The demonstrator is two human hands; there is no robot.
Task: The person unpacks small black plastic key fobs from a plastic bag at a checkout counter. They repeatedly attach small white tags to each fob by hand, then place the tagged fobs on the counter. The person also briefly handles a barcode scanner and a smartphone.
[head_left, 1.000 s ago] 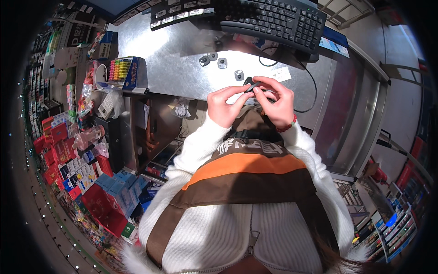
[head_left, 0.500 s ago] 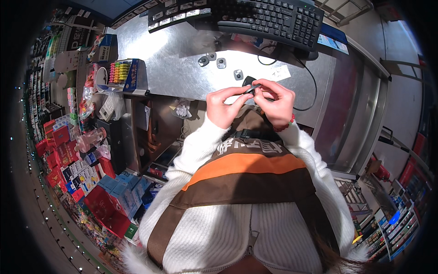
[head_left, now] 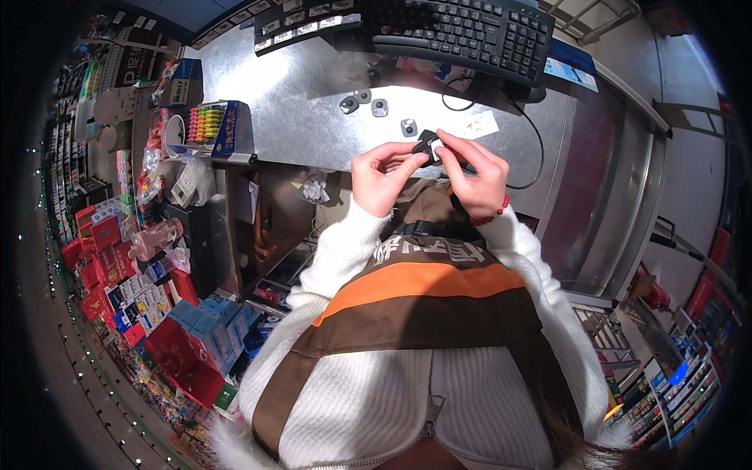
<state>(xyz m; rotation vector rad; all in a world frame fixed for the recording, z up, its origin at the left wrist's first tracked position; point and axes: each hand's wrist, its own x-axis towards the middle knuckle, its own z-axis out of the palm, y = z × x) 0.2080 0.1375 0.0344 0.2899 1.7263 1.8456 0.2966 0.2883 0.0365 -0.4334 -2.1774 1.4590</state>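
Above the counter's front edge, my left hand (head_left: 377,178) pinches a small black piece (head_left: 424,147) between thumb and fingertips. My right hand (head_left: 479,176) is closed at the other side of it, thumb and forefinger together beside a small white patch. The fingers partly hide the piece, and whether it is one part or two I cannot tell. Just beyond lies a small dark square security tag (head_left: 409,127) with a round black centre. Farther left are similar tags (head_left: 379,107), grouped on the metal counter (head_left: 298,129). A dark object shows partly under my right hand.
A black keyboard (head_left: 470,39) spans the back, and its black cable (head_left: 542,149) loops down on the right. A white paper slip (head_left: 481,124) lies near my right hand. At the left stands a box of colourful small items (head_left: 205,124); shelves of packages lie beyond.
The piece between my hands has been turned, so that a broader black face and a white patch now show. Both hands have shifted only slightly. The tags on the counter have stayed put.
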